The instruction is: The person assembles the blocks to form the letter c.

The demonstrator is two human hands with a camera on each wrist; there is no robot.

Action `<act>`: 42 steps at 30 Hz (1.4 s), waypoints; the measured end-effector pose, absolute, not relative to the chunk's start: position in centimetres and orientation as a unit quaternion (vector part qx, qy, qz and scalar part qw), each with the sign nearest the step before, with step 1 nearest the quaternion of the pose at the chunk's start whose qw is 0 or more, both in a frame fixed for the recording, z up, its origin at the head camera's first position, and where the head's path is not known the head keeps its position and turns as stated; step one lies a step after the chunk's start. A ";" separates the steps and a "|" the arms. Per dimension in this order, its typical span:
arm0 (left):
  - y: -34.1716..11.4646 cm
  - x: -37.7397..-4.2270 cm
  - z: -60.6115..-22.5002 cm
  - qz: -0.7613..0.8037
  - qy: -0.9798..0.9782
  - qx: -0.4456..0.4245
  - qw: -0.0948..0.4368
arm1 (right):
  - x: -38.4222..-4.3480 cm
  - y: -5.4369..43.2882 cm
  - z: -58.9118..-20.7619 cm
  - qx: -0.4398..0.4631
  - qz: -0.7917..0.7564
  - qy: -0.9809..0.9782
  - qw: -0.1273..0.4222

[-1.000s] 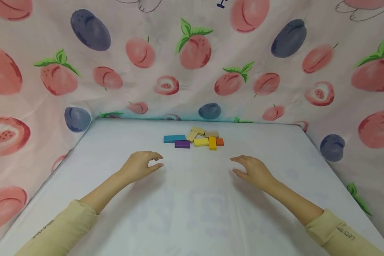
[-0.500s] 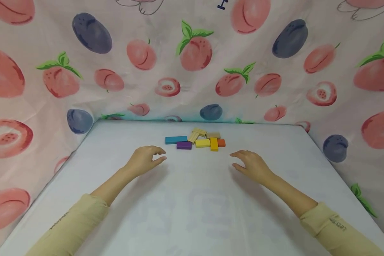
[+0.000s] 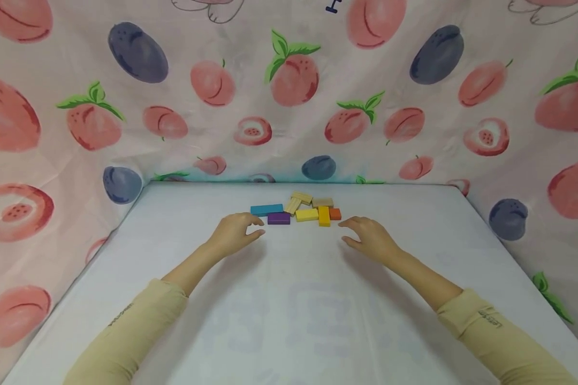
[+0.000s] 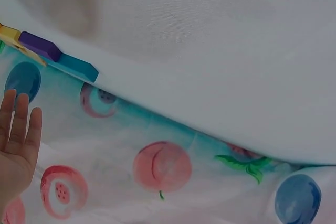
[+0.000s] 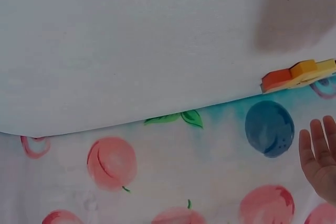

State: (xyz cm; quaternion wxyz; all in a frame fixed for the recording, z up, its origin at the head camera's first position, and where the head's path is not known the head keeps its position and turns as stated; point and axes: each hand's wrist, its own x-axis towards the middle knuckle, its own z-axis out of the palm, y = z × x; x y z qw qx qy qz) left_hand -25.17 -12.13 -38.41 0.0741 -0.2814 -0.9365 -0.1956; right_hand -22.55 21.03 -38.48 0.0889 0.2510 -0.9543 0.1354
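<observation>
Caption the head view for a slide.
Left hand and right hand hover open over a white table, flanking a cluster of coloured blocks, touching none.

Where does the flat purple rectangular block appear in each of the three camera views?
Head view: the flat purple rectangular block lies at centre, just beyond the left hand.
Left wrist view: the block is at the upper left edge.
Right wrist view: not in it; only the orange block and a yellow block show.
Shared landmark: the teal rectangular block beside it, in the head and left wrist views.
</observation>
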 end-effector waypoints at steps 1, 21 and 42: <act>-12.0 -25.4 -38.5 -0.193 -0.938 -0.280 0.074 | -22.7 20.9 -38.5 0.251 0.136 -0.954 0.086; -11.3 -30.2 -39.5 -0.196 -0.954 -0.217 0.071 | -25.9 15.3 -38.6 0.251 0.167 -0.952 0.062; -11.0 -34.5 -41.6 -0.190 -0.966 -0.175 -0.015 | -30.1 9.1 -40.3 0.257 0.203 -0.945 0.011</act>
